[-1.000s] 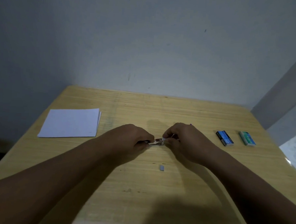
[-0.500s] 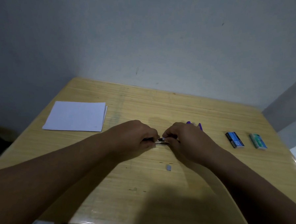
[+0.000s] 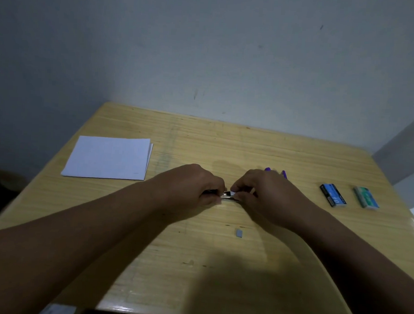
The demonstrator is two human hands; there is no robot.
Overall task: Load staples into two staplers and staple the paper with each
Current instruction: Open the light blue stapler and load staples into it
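Centrally, left hand (image 3: 190, 186) is gripping a metal stapler (image 3: 225, 195) on the surface (image 3: 219, 265); right hand (image 3: 264, 196) is pinching a staple strip (image 3: 233, 193) at its tip

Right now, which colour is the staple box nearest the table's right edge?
Green, seen in the head view.

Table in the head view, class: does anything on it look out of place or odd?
A small grey piece, seemingly a loose staple strip, lies alone on the table nearer the person than both hands, apart from the blue box and green box.
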